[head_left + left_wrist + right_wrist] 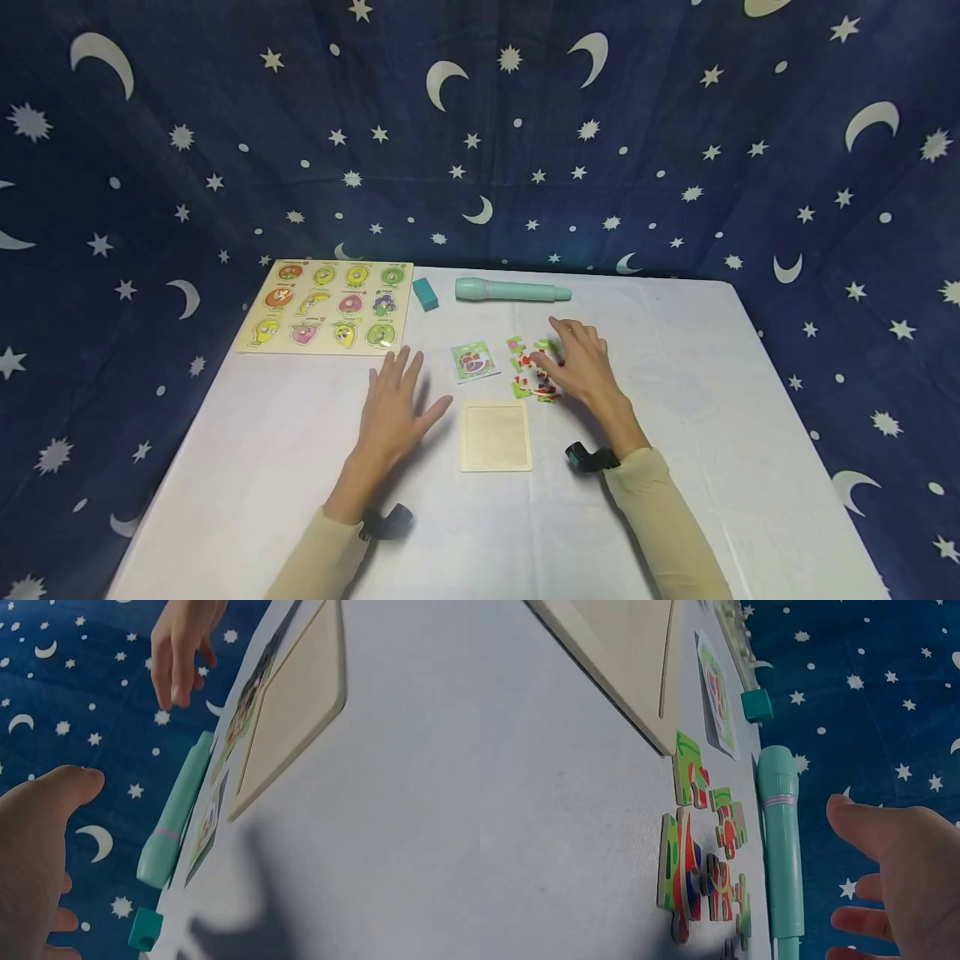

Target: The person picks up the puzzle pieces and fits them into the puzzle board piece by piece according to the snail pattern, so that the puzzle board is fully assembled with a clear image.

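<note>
My right hand (588,367) hovers over the jigsaw pieces (522,387), holding nothing, its fingers loosely bent. Green, red and blue prints show on these loose pieces (679,870) in the right wrist view; in the head view the hand covers some of them. My left hand (392,417) is spread above the table, left of a square wooden puzzle tray (495,437) with a raised rim. Between the hands, behind the tray, lies a small picture card (475,362). The left wrist view shows the left thumb (71,787) extended, apart from everything.
A wooden fruit peg puzzle board (326,308) lies at the back left of the white table (637,517). Beside it sits a teal block (425,294), then a mint-green tapered tube (510,290) near the back edge. A dark star-patterned cloth (480,108) hangs behind.
</note>
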A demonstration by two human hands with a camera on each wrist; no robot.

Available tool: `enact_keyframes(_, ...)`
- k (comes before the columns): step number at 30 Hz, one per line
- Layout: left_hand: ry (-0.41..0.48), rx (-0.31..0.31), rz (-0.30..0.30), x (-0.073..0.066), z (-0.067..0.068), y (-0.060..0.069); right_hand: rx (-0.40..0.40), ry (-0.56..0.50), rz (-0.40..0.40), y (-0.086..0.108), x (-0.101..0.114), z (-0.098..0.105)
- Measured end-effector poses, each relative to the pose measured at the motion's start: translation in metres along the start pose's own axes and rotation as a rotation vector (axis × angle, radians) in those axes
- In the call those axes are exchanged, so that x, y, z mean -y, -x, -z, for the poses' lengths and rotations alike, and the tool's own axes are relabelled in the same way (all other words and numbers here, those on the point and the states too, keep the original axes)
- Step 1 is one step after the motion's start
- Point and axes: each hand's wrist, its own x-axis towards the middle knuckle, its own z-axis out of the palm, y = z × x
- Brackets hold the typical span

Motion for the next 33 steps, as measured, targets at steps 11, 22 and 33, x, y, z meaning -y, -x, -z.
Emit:
enact_keyframes(11,0.091,-0.007,-0.030,-0.015,-0.015,0.018,0.085,-0.030,-0.016,-0.021,-0.003,-0.014)
enact_keyframes(22,0.121,0.068,-0.100,-0.025,-0.030,0.032,0.172,-0.030,-0.005,-0.040,-0.004,-0.030)
enact_keyframes(33,0.024,0.185,-0.214,-0.024,-0.038,0.042,0.232,-0.026,0.000,-0.054,0.005,-0.039)
